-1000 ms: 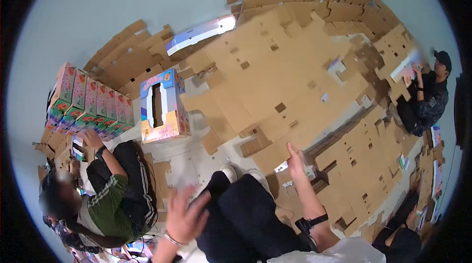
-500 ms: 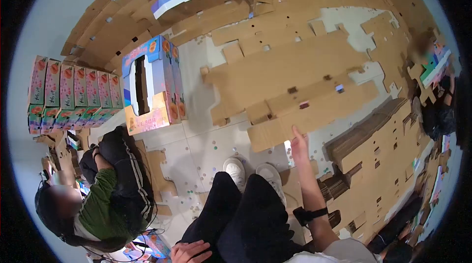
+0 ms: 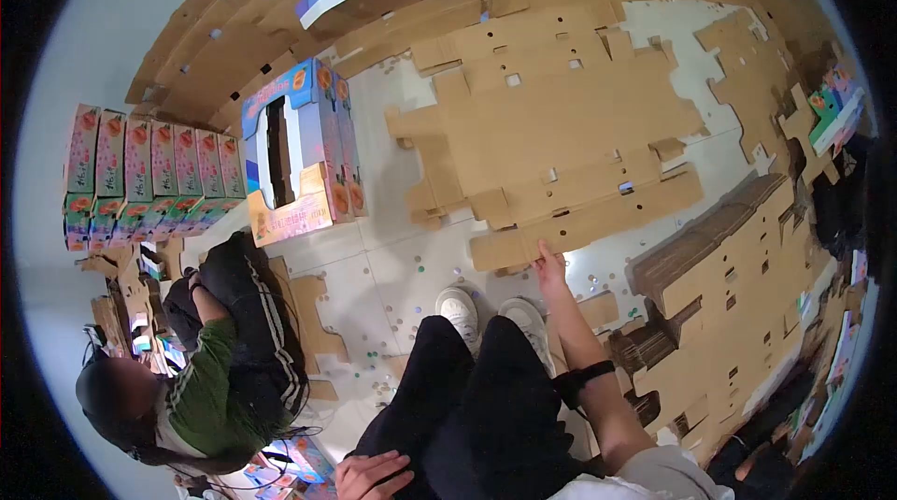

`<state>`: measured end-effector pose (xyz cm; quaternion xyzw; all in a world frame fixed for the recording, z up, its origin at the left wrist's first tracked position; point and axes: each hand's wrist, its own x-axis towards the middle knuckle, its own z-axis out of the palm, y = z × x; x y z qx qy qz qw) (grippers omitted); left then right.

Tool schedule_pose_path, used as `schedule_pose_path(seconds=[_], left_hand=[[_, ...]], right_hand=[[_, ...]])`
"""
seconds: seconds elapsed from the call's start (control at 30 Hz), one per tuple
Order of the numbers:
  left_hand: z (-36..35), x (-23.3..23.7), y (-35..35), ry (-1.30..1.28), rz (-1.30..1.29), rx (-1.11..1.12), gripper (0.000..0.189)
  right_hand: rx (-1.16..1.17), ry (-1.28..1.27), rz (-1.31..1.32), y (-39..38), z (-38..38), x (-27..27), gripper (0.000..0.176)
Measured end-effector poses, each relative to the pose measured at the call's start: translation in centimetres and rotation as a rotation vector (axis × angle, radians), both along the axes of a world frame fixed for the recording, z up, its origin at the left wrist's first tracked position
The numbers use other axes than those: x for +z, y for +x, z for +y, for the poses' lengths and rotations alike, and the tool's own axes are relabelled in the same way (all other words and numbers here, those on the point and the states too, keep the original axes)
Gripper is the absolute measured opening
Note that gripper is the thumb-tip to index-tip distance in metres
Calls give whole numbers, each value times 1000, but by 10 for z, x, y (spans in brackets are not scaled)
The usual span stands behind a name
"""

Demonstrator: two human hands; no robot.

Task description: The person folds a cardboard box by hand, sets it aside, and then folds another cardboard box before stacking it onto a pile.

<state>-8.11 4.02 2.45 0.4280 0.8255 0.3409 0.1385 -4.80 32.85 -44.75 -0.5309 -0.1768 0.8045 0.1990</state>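
A large flattened cardboard sheet [image 3: 561, 126] lies on the floor in front of me, its long narrow flap [image 3: 598, 224] nearest to me. My right hand [image 3: 550, 268] is at the near edge of this flap, fingers closed on the cardboard, the arm stretched forward. My left hand [image 3: 374, 476] rests on my thigh at the bottom, fingers spread slightly and nothing in them. To the left of the sheet stands a colourful fruit carton [image 3: 322, 159] with a long opening in its top.
Several printed cartons [image 3: 140, 164] stand in a row at the left. A person in a green sleeve [image 3: 207, 407] sits at lower left. Stacked cardboard [image 3: 738, 285] lies at the right, with more people at the right edge. More cardboard [image 3: 224, 51] leans along the back.
The sheet's near flap lies flatter and a little further from me. My right hand has shifted slightly left in view with its edge. My left hand still rests on my thigh.
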Motion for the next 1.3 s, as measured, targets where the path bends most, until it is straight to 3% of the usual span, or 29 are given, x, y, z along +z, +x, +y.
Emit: schedule_pose_path(seconds=[0.17, 0.23, 0.27, 0.33, 0.37, 0.43, 0.5, 0.57, 0.6, 0.63, 0.7, 0.73, 0.8, 0.83, 0.9, 1.03, 1.1, 1.2, 1.3], left_hand=[[-2, -2, -2, -9, -4, 8, 26], [-2, 0, -2, -27, -28, 4, 26], [-1, 1, -3, -46, -24, -2, 26], [1, 1, -3, -80, -7, -11, 27], [2, 0, -3, -80, -11, -15, 27], [2, 1, -3, -90, 11, -10, 26], [3, 3, -3, -105, 4, 3, 26], [4, 2, -2, -113, -9, 13, 25], [3, 2, -2, -118, -6, 15, 25], [3, 1, -2, -124, -2, 15, 25], [2, 1, 0, -127, -7, 14, 27], [0, 1, 0, -130, -9, 13, 29], [-1, 1, 1, -143, 14, -11, 30], [-1, 2, 3, -157, 47, -14, 32], [-1, 3, 4, -176, 42, 8, 32], [-2, 5, 3, -158, 27, 4, 31], [-3, 4, 4, -156, 20, 11, 30], [-2, 6, 4, -169, 31, 24, 30], [-4, 6, 3, -162, 18, 44, 30]], right_hand=[[-3, 132, 22, -10, 17, 36, 31], [-8, 319, 3, 0, 19, 55, 29], [-13, 321, -13, 12, 19, 38, 29], [318, 292, -257, 41, 20, -6, 34], [315, 291, -261, 51, 17, -16, 34], [600, 197, -210, 60, 8, -20, 40], [679, 163, -241, 62, 16, -14, 39], [580, 352, -296, 55, 16, -9, 37], [724, 593, -422, 52, 16, -23, 37], [723, 591, -426, 48, 19, -16, 37], [1002, 667, -564, 37, 27, 6, 41], [998, 662, -570, 37, 29, -1, 41], [713, 207, -352, 45, 33, -13, 38], [711, 206, -358, 48, 32, -10, 38], [258, -156, -81, 43, 22, -5, 35], [233, -132, -71, 31, 4, -10, 36], [117, 65, 1, 20, 3, -12, 39], [36, 29, 12, -3, 7, 22, 37], [128, -15, 92, 4, 12, -11, 37]])
